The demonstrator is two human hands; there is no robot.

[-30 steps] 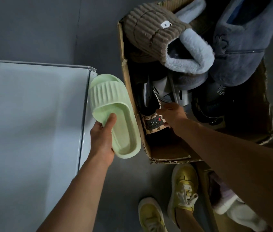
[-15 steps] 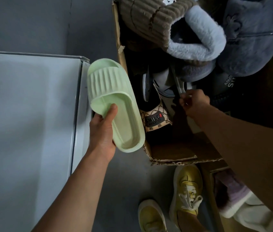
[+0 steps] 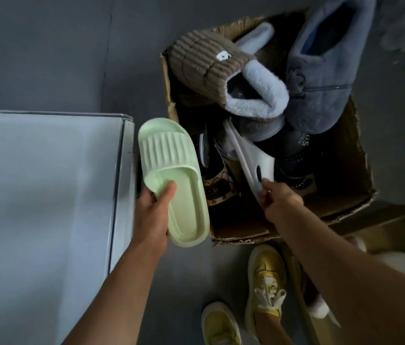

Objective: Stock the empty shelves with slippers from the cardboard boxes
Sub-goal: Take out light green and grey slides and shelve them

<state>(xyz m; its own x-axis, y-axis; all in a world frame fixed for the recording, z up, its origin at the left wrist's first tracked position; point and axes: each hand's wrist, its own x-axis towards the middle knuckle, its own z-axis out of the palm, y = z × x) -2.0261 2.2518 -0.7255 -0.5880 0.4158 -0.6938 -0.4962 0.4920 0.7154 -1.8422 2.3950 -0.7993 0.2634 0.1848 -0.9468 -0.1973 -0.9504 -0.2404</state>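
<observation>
Left hand [image 3: 152,215] grips green slide [image 3: 171,180], thumb in footbed; light, stiff foam. Right hand [image 3: 279,202] pinches white slipper's [image 3: 251,158] near edge in cardboard box [image 3: 360,155]; likely light, bendy.

Dim and bluish overall, with the brightest patch a soft sheen on the white shelf [image 3: 47,185] at left and the depths of the cardboard box [image 3: 355,155] sunk in near-black shadow. Wide-angle bending toward the frame edges, stretching both forearms and curving the shelf's straight edges. Soft and smeared in the lower right corner around the second box [image 3: 395,235], and grainy across the grey floor [image 3: 47,51].
</observation>
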